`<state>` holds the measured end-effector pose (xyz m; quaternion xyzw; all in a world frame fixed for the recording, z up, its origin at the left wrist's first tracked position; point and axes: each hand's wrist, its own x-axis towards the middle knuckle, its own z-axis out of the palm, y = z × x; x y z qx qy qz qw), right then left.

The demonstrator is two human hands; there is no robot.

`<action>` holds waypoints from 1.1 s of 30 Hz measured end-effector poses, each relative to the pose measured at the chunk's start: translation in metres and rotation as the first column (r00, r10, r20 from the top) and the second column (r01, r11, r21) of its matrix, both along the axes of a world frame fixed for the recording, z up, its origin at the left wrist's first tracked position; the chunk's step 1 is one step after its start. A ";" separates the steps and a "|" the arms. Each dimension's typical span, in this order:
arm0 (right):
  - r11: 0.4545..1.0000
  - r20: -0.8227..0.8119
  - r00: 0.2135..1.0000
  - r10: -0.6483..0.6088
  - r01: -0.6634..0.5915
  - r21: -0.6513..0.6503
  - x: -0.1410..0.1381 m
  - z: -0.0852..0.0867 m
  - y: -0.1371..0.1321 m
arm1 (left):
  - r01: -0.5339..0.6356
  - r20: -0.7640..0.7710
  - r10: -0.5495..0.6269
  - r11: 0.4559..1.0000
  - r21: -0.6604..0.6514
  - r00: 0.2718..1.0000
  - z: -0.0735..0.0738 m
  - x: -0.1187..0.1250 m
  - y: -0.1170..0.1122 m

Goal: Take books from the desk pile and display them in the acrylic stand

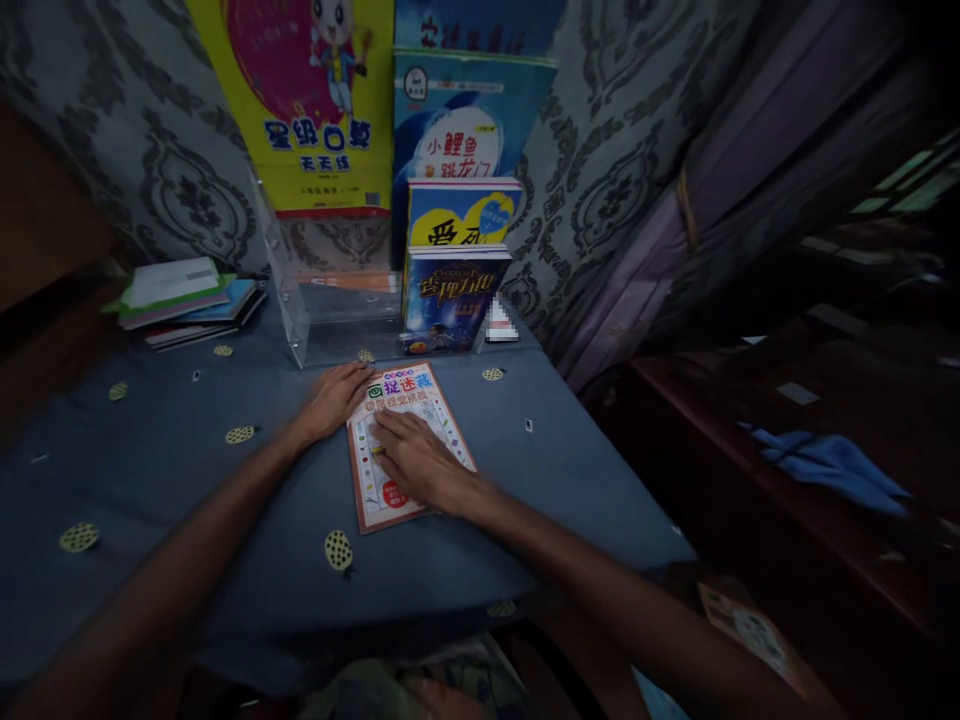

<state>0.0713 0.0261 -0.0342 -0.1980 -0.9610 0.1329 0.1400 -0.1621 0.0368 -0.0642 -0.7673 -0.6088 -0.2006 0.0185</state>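
A thin book [412, 405] with a light cover, colourful Chinese title and reddish-brown border lies flat on the blue tablecloth [277, 530]. My left hand [336, 398] rests at its upper left edge, with the fingers stretched toward the title. Across the middle of the cover lies my right hand [420, 458], palm down and fingers extended, hiding part of the picture. Neither hand is wrapped round anything. Behind the book stands a clear acrylic rack [337, 338].
Upright in the rack are a yellow workbook [322, 180], a teal book [465, 110] and a dark blue book [450, 300]. A stack of books [187, 300] sits at the back left. Patterned wallpaper rises behind; a blue cloth [832, 465] lies on dark furniture at right.
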 end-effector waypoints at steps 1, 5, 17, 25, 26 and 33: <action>1.000 0.018 1.000 0.001 -0.001 -0.005 -0.012 -0.003 0.007 | 0.005 -0.001 -0.005 1.000 0.010 1.000 -0.001 0.001 0.001; 0.991 0.034 0.991 -0.131 0.132 -0.015 -0.028 -0.018 0.049 | -0.009 -0.007 0.010 1.000 0.028 1.000 -0.002 0.003 0.001; 0.958 -0.140 0.949 -0.282 0.271 -0.093 -0.012 -0.039 0.086 | -0.331 -0.102 0.325 0.942 -0.051 0.940 0.025 0.027 -0.019; 0.937 -0.215 0.917 -0.336 0.302 -0.175 -0.014 -0.050 0.096 | -0.327 0.554 0.333 0.938 -0.114 0.763 0.019 0.030 -0.023; 0.937 -0.230 0.915 -0.332 0.291 -0.192 -0.014 -0.050 0.096 | -0.331 0.591 0.336 0.936 -0.122 0.733 0.017 0.028 -0.021; 0.916 -0.347 0.860 -0.375 0.284 -0.284 -0.009 -0.050 0.098 | -0.292 0.887 0.346 0.921 -0.258 0.306 0.016 0.019 -0.010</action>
